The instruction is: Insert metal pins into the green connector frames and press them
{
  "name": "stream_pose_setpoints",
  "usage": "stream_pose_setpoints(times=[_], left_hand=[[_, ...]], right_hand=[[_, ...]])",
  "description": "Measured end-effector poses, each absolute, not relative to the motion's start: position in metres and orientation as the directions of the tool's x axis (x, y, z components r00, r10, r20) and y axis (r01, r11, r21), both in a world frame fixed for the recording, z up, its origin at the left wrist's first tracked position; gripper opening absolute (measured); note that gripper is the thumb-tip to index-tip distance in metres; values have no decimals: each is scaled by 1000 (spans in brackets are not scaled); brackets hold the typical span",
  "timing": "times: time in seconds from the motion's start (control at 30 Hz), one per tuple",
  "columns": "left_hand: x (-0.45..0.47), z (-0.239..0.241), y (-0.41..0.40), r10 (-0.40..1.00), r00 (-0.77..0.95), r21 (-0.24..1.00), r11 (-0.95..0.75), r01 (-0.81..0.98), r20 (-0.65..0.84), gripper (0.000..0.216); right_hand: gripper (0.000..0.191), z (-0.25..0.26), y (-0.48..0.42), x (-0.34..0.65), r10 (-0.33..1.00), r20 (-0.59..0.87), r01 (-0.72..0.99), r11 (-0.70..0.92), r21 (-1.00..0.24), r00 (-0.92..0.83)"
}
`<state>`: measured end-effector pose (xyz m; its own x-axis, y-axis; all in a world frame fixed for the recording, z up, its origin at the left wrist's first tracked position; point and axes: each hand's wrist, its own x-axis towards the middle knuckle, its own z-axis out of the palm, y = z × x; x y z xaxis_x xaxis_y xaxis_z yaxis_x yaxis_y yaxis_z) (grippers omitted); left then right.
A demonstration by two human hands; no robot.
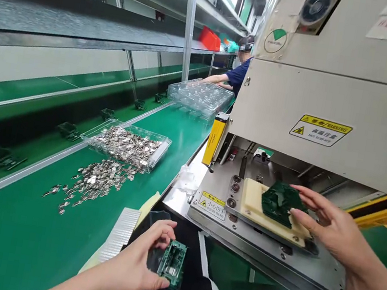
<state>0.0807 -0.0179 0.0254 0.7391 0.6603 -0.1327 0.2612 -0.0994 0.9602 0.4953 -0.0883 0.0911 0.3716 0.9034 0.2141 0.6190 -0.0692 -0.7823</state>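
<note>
My left hand [139, 259] grips a small dark green plastic housing [173, 263] between thumb and fingers, above my lap. Its open, hollow side faces up, and a bit of metal shows inside. At the machine, my right hand [329, 222] pinches the edge of a larger dark green moulded part [282, 203]. That part lies tilted over the cream fixture block [251, 199] on the machine's metal plate; I cannot tell whether it is seated or lifted.
A press-like machine [334, 99] with warning labels fills the right. A clear tray [162, 152] of small metal pieces stands on the green bench, with loose metal pieces [96, 181] before it. Green parts [0, 157] line the left belt. Beyond clear trays [202, 94], a co-worker [241, 71] reaches.
</note>
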Motion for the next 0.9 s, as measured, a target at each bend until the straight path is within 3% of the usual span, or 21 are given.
stream_pose_setpoints(times=[0.1, 0.23, 0.47, 0.7, 0.8, 0.87, 0.9], left_hand=[[93, 27, -15, 655, 746, 958, -115, 261, -125, 80], [110, 27, -5, 650, 754, 966, -122, 230, -97, 65], [129, 22, 7, 616, 781, 967, -122, 222, -102, 61], [126, 19, 13, 622, 776, 955, -159, 251, -100, 51], [126, 20, 21, 614, 782, 970, -109, 219, -108, 55], [127, 21, 29, 613, 785, 982, -79, 173, -89, 56], [127, 23, 33, 610, 789, 988, -64, 141, -73, 57]], right_hand=[[61, 91, -85, 497, 888, 274, 686, -63, -725, 370], [62, 90, -82, 497, 898, 284, 704, -40, -709, 337], [60, 94, -82, 493, 907, 246, 692, -66, -718, 341], [80, 86, -99, 473, 867, 336, 759, -73, -646, 369], [70, 68, -138, 480, 655, 450, 757, -304, -579, 607], [63, 52, -172, 486, 476, 403, 622, -551, -555, 782], [60, 44, -186, 488, 451, 345, 567, -629, -532, 824]])
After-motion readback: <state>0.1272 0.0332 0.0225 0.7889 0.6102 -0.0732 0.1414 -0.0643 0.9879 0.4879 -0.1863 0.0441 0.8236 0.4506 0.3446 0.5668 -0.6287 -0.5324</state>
